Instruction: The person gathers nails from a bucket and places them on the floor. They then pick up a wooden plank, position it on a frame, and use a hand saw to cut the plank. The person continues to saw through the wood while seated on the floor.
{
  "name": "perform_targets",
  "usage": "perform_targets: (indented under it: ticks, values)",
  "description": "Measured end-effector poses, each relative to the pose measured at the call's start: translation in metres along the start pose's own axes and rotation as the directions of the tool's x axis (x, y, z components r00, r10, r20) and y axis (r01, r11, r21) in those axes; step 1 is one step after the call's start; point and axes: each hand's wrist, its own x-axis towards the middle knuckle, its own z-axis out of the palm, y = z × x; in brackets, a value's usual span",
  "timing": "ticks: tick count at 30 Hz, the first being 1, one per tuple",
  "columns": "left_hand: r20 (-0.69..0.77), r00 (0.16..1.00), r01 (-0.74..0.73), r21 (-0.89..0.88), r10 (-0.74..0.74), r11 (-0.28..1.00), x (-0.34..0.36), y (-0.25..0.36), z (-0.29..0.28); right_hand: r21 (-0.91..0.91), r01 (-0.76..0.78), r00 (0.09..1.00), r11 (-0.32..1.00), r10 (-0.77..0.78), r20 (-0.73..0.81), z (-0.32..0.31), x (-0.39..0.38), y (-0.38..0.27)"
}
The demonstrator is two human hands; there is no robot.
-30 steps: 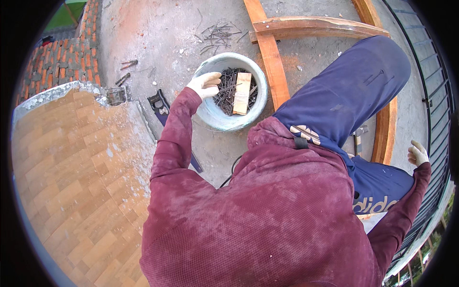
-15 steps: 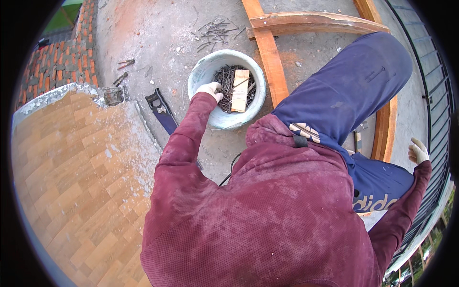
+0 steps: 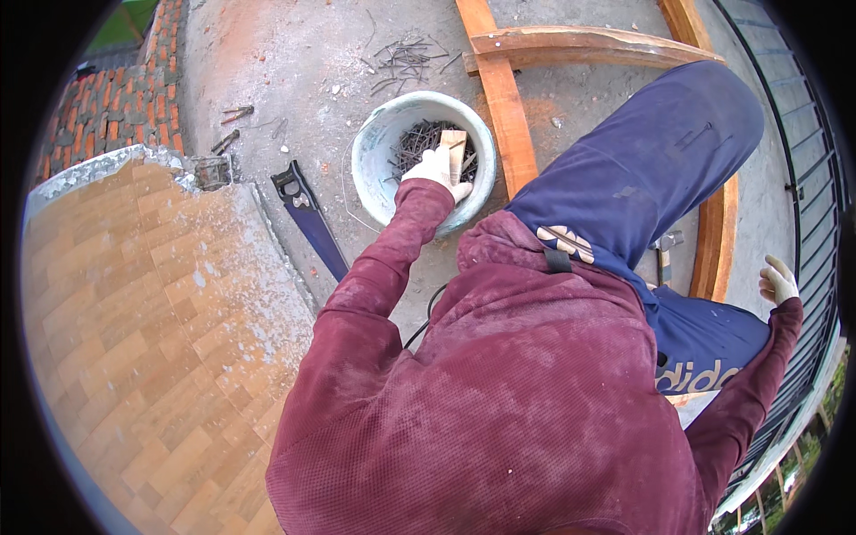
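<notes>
My gloved left hand [image 3: 434, 171] is inside the pale blue bucket [image 3: 373, 143], with its fingers and thumb around the lower part of a light wooden block [image 3: 453, 141] and hiding much of it. Dark loose nails [image 3: 415, 143] surround the block. My gloved right hand [image 3: 778, 282] is out at the right beside my bent leg, empty, its fingers apart and slightly curled. A handsaw [image 3: 312, 223] lies left of the bucket, and a hammer [image 3: 666, 246] lies partly hidden beside my leg.
Crossed timber beams [image 3: 508, 107] lie beyond the bucket and leg. A black railing [image 3: 816, 178] runs along the right. A broken tiled slab [image 3: 134, 312] and brickwork [image 3: 116, 116] are at the left. Pliers [image 3: 236, 114] and scattered nails [image 3: 401, 58] are on the concrete.
My left hand has moved from the bucket's left side rightward onto the wooden block, now gripping it. More of the saw is uncovered. My right hand has barely moved.
</notes>
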Motion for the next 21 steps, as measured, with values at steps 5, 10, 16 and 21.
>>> perform_targets:
  ticks: [5,10,16,21]
  values:
    - [0.030,0.986,0.166,-0.120,-0.164,0.979,0.030,-0.024,0.003,0.085,0.008,0.997,0.996,-0.015,0.077,-0.006,0.001,-0.001]
    - [0.099,0.983,0.004,-0.852,0.155,0.524,0.022,-0.135,-0.035,0.098,0.063,0.998,0.993,-0.064,0.002,0.002,0.012,-0.004]
    - [-0.117,0.983,-0.153,-0.948,0.142,0.280,-0.062,-0.168,-0.142,0.023,0.071,0.997,0.997,-0.072,0.041,-0.004,0.016,-0.015]
    - [-0.356,0.926,-0.376,-0.895,0.122,0.241,-0.109,-0.222,-0.175,0.010,0.081,0.995,0.997,-0.081,0.059,0.004,0.022,-0.026]
